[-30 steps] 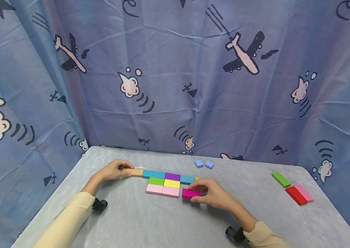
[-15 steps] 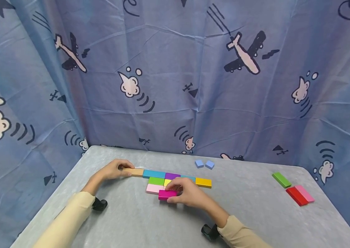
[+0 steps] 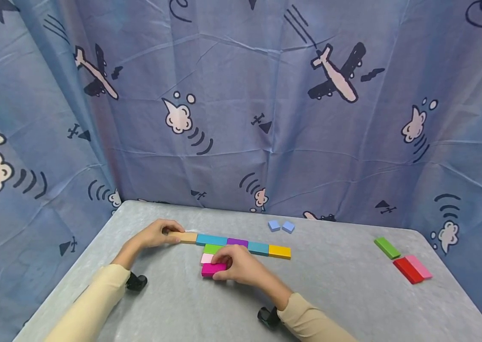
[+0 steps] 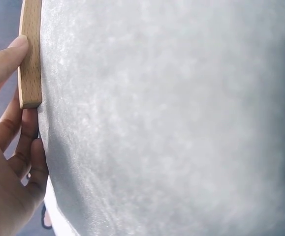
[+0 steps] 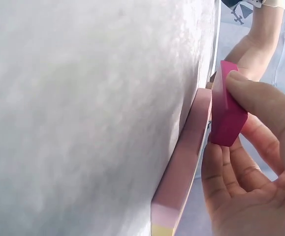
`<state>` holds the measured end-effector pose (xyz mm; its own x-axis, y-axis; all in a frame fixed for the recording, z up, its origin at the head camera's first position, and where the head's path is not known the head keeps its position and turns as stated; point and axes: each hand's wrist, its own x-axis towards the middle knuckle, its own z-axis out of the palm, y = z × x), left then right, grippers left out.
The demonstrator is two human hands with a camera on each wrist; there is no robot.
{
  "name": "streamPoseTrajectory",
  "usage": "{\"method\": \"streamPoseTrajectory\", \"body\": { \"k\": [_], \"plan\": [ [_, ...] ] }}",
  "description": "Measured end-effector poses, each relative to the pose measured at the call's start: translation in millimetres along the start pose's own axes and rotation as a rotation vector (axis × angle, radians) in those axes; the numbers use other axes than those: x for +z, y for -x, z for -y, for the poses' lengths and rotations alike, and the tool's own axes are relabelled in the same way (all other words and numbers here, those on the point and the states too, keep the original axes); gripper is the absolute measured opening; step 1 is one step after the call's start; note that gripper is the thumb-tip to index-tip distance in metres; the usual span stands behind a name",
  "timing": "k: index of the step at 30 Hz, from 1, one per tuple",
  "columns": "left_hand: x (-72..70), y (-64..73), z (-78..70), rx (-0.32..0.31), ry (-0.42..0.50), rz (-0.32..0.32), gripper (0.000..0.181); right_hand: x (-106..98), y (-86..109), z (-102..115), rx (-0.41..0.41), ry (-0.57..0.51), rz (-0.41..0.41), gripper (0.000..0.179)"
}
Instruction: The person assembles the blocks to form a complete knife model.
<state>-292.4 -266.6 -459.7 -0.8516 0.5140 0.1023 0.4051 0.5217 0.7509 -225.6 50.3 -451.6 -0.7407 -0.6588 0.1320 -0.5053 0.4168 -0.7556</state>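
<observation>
At the left end of a row of flat blocks, my left hand point(image 3: 158, 233) grips a plain wooden block point(image 3: 187, 237); in the left wrist view its thumb lies on the wood. My right hand point(image 3: 241, 267) pinches a magenta block point(image 3: 213, 270) between thumb and fingers, just in front of the pink blocks point(image 5: 181, 162). In the right wrist view the magenta block looks held off the table. Along the row follow a blue block point(image 3: 212, 240), a purple block point(image 3: 238, 242), a teal block point(image 3: 259, 248) and an orange-yellow block point(image 3: 280, 251). A green block point(image 3: 212, 249) shows before the row.
Two small light-blue blocks point(image 3: 274, 226) lie behind the row. Far right on the grey table point(image 3: 335, 266) are a green block point(image 3: 387, 248), a red block point(image 3: 408, 270) and a pink block point(image 3: 419, 266). A patterned blue curtain point(image 3: 206, 180) hangs behind the table.
My right hand has moved left with the magenta block, from right of the pink blocks to before the left one. The orange-yellow block has come into full view. My left hand stays put.
</observation>
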Motion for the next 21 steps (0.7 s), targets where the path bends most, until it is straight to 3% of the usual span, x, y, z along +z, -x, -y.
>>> {"method": "streamPoseTrajectory", "body": {
  "k": [21],
  "plan": [
    [-0.5, -0.6, 4.5, -0.013, -0.004, 0.001, 0.022, 9.8, -10.9, 9.7, 0.060, 0.026, -0.005, 0.023]
  ]
}}
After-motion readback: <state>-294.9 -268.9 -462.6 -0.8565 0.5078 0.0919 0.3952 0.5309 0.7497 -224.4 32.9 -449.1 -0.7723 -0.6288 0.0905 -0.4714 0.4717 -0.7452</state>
